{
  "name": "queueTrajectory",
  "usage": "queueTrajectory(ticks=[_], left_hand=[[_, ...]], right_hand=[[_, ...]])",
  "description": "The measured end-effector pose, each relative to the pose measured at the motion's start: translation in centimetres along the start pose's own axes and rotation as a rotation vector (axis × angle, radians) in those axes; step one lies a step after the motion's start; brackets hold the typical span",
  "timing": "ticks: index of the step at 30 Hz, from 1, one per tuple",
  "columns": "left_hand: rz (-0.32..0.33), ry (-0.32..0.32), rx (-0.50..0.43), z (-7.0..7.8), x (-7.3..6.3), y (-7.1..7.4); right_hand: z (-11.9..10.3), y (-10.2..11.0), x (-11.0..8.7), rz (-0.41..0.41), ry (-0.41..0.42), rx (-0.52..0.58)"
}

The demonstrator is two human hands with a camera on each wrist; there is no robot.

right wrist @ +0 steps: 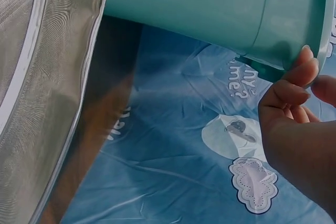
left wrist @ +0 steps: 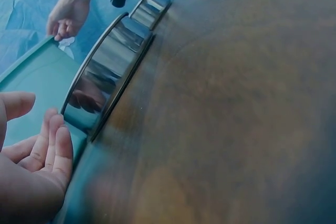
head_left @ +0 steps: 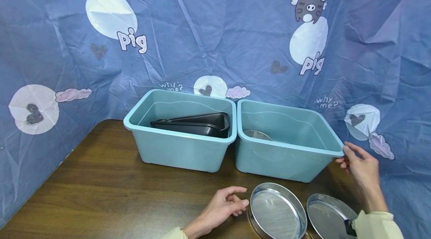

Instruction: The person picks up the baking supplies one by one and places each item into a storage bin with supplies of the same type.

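Note:
My right hand (head_left: 364,169) pinches the rim at the front right corner of the right teal bin (head_left: 279,162); the right wrist view shows thumb and fingers at that rim (right wrist: 321,30). Inside this bin lies a round metal piece (head_left: 257,134), mostly hidden by the front wall. My left hand (head_left: 223,209) is beside a round metal sieve (head_left: 277,211) on the table, its fingers loosely bent with nothing between them. In the left wrist view its fingertips (left wrist: 64,135) are close to the sieve's shiny side wall (left wrist: 107,61). A second sieve (head_left: 328,213) lies to the right, partly behind my sleeve.
Left of the right bin stands another teal bin (head_left: 180,151), holding dark rectangular baking pans (head_left: 188,128). Both bins stand near the back of the brown wooden table (head_left: 101,190). Behind hangs a wrinkled blue cloth (head_left: 208,25) with pig prints.

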State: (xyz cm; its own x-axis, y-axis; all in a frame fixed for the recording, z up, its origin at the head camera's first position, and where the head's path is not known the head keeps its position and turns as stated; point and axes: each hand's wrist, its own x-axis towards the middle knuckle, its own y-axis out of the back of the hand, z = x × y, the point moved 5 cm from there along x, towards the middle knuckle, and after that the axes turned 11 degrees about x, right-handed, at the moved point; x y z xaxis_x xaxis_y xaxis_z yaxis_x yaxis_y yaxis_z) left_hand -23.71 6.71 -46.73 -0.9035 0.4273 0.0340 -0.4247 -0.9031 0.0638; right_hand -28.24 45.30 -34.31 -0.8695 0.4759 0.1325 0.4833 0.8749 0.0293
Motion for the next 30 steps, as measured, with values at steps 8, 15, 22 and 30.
queueTrajectory(ticks=[8,15,22,30], left_hand=[[-0.001,0.003,-0.002,-0.1,0.2,-0.5],[0.001,-0.001,0.006,0.0,0.3,-0.9],[-0.003,0.009,0.032,0.0,0.3,-1.2],[0.000,-0.006,0.048,0.0,0.4,-1.6]], right_hand=[[-0.1,0.1,0.1,-0.006,0.018,-0.052],[-0.2,0.0,0.2,-0.007,0.011,-0.124],[-0.1,-0.1,0.3,-0.021,0.020,-0.132],[0.2,0.0,0.4,-0.039,0.037,0.019]])
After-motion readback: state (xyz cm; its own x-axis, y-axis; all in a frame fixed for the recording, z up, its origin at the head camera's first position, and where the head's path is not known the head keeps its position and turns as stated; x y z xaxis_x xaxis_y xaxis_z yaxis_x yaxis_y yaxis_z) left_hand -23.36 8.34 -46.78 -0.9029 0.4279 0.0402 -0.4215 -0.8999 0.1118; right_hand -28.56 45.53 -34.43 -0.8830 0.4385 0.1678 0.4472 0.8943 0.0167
